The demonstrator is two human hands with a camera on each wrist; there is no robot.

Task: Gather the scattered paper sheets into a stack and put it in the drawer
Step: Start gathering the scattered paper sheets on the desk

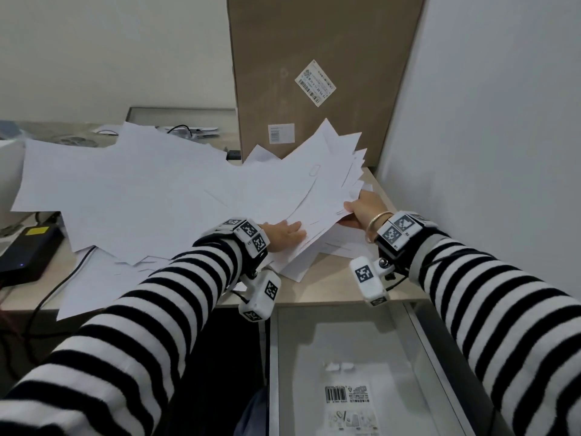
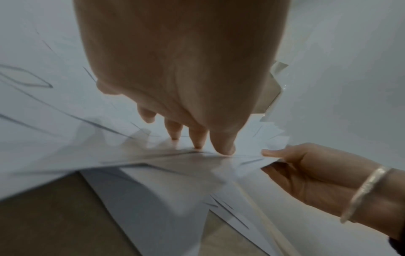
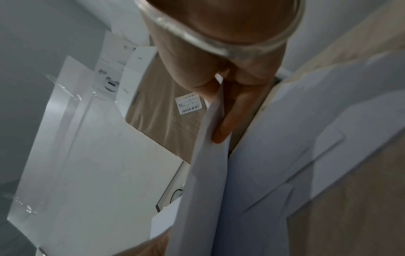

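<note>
Many white paper sheets [image 1: 125,196] lie scattered over the beige desk [image 1: 323,287]. My right hand [image 1: 361,209] grips a fanned bundle of sheets [image 1: 317,184] by its near right edge, thumb on top and fingers [image 3: 228,124] underneath, the bundle lifted at a slant. My left hand [image 1: 283,236] lies flat on the bundle's near left part, and its straight fingertips [image 2: 223,149] press the paper down. More sheets [image 1: 333,243] lie under the bundle. The open drawer [image 1: 283,372] is below the desk edge at the lower right.
A tall cardboard box [image 1: 314,73] leans on the wall behind the papers. A white wall [image 1: 487,121] closes the right side. A black device [image 1: 25,250] with cables sits at the desk's left. In the drawer lies a plastic bag with a barcode label [image 1: 345,394].
</note>
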